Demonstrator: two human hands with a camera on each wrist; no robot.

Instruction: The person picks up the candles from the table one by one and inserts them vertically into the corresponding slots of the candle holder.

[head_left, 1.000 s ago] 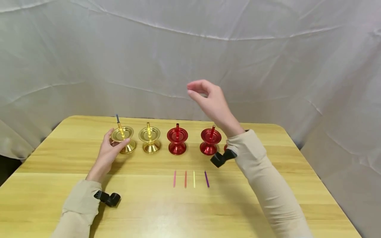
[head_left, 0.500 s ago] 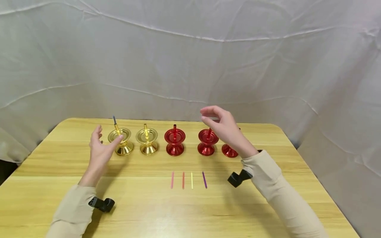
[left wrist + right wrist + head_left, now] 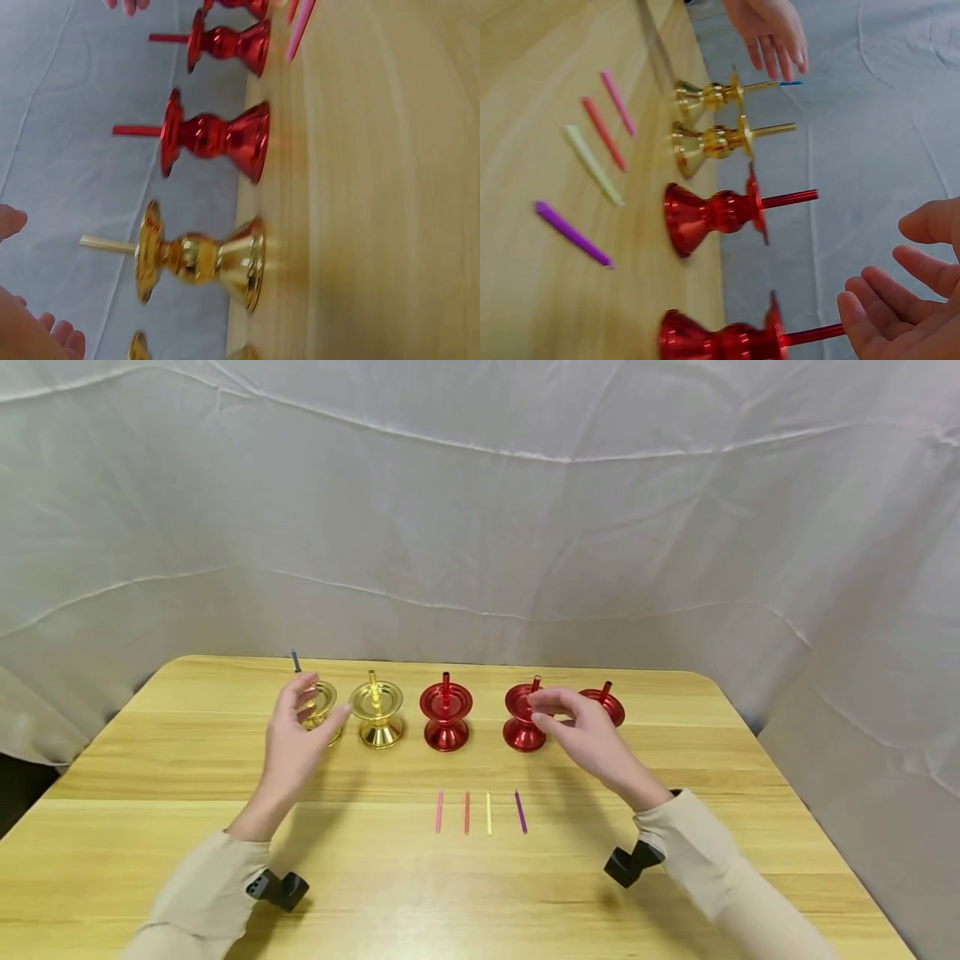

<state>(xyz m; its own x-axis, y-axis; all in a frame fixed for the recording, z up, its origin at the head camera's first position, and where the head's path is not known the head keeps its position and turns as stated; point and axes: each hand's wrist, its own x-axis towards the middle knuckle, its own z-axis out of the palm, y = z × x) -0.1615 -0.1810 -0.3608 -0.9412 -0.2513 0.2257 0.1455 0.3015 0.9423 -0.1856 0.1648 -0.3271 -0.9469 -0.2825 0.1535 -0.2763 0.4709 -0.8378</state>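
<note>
My left hand (image 3: 291, 735) is raised in front of the leftmost gold candle holder (image 3: 326, 697), fingers loosely bent and thumb apart, holding nothing. It partly hides that holder, whose tube carries a thin blue candle (image 3: 296, 659). A second gold holder (image 3: 381, 727) stands just right of the thumb. My right hand (image 3: 592, 739), also without anything in it, hovers with relaxed fingers by the middle red holder (image 3: 523, 731). Its fingertips overlap that holder's dish in the head view. Behind this hand the rightmost red holder (image 3: 613, 708) is partly covered.
Another red holder (image 3: 447, 731) stands mid-row with a bare tube. In front of the row lie a pink candle (image 3: 439, 812), a red candle (image 3: 467, 813), a yellow candle (image 3: 489, 813) and a purple candle (image 3: 521, 812) on the wooden table (image 3: 420, 893). A pale curtain (image 3: 450, 527) hangs behind.
My left hand has let go of the leftmost gold holder, drawn back, then swung rightward in front of it. The right hand has come down from high up toward the red holders.
</note>
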